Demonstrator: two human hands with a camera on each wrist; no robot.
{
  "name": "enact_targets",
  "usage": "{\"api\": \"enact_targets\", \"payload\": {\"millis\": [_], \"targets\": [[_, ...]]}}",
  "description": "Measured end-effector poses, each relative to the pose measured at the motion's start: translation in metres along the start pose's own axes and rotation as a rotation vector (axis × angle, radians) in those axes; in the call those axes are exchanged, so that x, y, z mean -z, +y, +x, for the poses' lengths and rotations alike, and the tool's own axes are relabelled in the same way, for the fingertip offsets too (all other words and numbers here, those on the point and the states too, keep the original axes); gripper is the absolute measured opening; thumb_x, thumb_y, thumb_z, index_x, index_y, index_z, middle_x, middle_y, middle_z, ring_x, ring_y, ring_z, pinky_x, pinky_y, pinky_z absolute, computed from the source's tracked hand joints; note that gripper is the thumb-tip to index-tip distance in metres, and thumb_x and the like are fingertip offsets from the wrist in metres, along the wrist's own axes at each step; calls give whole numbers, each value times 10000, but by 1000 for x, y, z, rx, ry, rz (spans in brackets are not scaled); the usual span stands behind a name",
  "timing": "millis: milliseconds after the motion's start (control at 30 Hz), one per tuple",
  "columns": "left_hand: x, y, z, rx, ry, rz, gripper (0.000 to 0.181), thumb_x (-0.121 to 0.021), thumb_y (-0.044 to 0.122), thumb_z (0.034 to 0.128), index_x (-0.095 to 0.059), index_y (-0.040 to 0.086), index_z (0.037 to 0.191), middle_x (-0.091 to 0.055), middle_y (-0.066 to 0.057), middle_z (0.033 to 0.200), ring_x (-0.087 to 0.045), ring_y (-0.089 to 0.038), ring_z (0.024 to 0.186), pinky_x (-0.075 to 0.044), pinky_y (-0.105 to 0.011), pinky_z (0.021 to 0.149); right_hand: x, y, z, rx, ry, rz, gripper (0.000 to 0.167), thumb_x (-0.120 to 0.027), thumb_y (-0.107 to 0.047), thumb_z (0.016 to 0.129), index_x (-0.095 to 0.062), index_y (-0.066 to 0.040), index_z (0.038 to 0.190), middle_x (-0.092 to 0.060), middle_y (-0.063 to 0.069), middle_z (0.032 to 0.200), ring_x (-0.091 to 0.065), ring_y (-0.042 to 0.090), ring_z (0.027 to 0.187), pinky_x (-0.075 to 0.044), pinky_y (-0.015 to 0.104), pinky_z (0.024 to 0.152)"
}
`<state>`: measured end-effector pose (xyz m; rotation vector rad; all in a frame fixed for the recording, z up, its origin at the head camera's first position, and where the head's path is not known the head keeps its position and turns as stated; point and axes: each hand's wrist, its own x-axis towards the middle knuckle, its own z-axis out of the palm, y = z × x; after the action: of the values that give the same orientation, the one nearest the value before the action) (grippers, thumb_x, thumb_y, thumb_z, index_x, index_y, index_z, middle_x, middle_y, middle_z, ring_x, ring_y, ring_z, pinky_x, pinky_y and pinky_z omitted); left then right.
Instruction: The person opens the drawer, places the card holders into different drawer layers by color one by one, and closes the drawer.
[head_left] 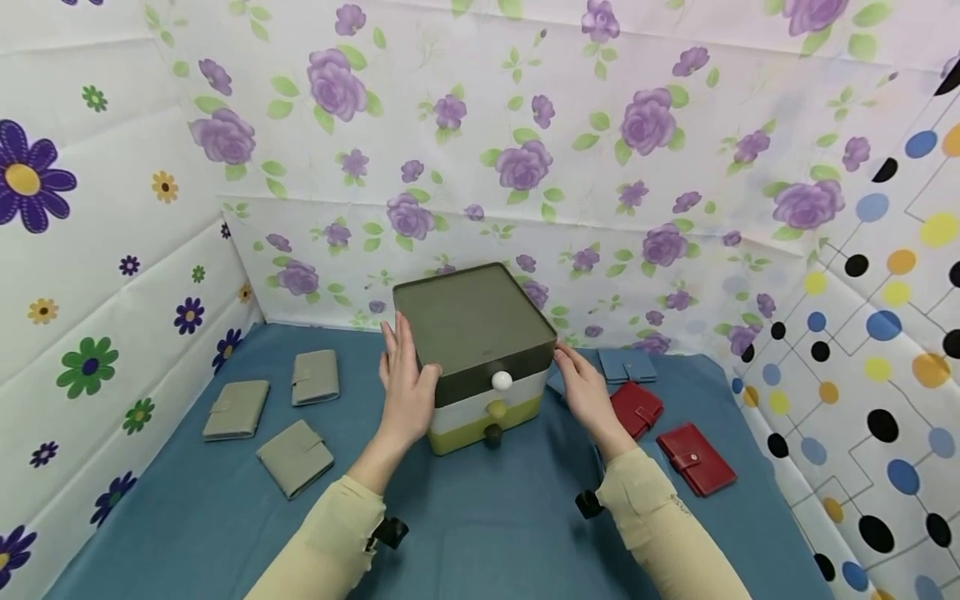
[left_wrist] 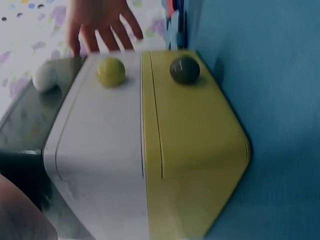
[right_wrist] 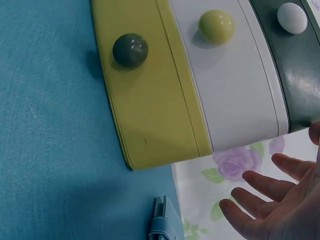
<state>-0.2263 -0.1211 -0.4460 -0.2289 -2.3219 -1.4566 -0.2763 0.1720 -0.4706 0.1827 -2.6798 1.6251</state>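
Drawer box (head_left: 480, 315) stands central; wallets (head_left: 315, 377) flank it.

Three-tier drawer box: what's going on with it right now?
A person's left grip and right grip are at opposite sides of the drawer box, fingers extended rather than curled round it. All three drawers look closed. On the blue cloth, grey wallets lie to the left; red wallets and blue wallets lie to the right, the blue ones partly hidden.
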Motion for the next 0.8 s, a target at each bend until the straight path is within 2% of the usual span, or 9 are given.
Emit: {"api": "enact_targets", "payload": {"millis": [100,333,567,633,800], "targets": [[9,-8,9,-8,-46,2,839,-395,173,1019,57,71,1718,126,-19,1787,249,-199,1606,107,-668,1237,-2,2,-3,4,-6,-23,684,-368,-609,1136,-433,-178,1662,-474,121,1645,-417,359,1523,-334,609,1217],[31,-26,30,-46,-158,6,776,-333,198,1052,35,129,1732,162,-63,1776,197,-254,1624,123,-629,1251,-7,12,-11,30,-22,-48,655,-356,-605,1141,-495,-187,1627,-519,118,1611,-480,346,1481,-396,612,1173],[48,-39,49,-62,-279,3,706,-251,276,1106,65,203,1734,223,-28,1760,216,-227,1615,142,-608,1254,-6,22,-17,47,-28,-69,630,-372,-585,1145,-560,-172,1583,-529,107,1605,-508,346,1457,-421,602,1153],[51,-42,54,-70,-300,12,689,-223,292,1114,62,195,1734,217,-40,1763,209,-243,1618,145,-617,1250,-6,24,-19,50,-28,-83,613,-382,-578,1146,-582,-180,1566,-543,107,1594,-517,351,1449,-430,603,1144],[54,-46,63,-106,-330,35,653,-153,327,1150,30,84,1728,174,-120,1773,186,-299,1626,139,-644,1239,-11,30,-24,40,-42,-86,573,-420,-524,1154,-615,-145,1536,-580,117,1557,-518,359,1450,-425,607,1151]]}}
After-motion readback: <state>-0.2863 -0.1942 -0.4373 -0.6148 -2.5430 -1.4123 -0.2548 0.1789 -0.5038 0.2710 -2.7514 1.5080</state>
